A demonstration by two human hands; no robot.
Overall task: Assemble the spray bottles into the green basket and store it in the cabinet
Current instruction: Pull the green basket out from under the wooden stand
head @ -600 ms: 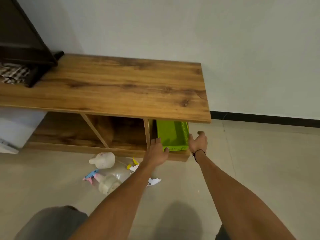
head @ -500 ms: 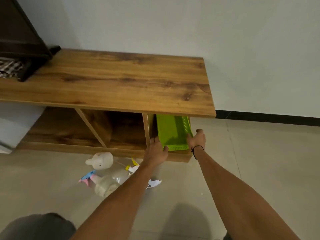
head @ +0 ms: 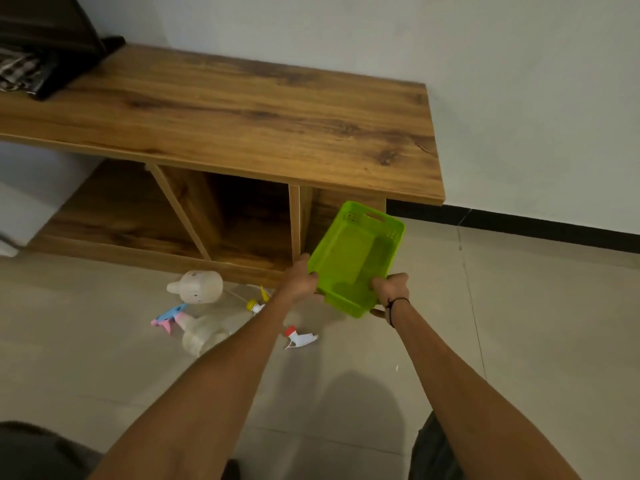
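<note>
An empty green basket (head: 356, 258) hangs tilted in front of the wooden cabinet's (head: 242, 109) right-hand compartment. My left hand (head: 300, 279) grips its near left corner and my right hand (head: 390, 289) grips its near right corner. On the floor to the left lie a white bottle (head: 199, 286), a clear bottle with a pink and blue spray head (head: 197, 329), a yellow-capped spray head (head: 256, 304) and a red and white spray head (head: 300, 337).
The cabinet has open compartments (head: 242, 216) below its top. A dark object and striped cloth (head: 38, 57) sit on its far left end. A white wall with a black skirting (head: 540, 226) runs behind. Tiled floor (head: 519, 323) spreads to the right.
Both hands have pulled the green basket out of the right compartment toward me; it now hangs tilted outside the cabinet.
</note>
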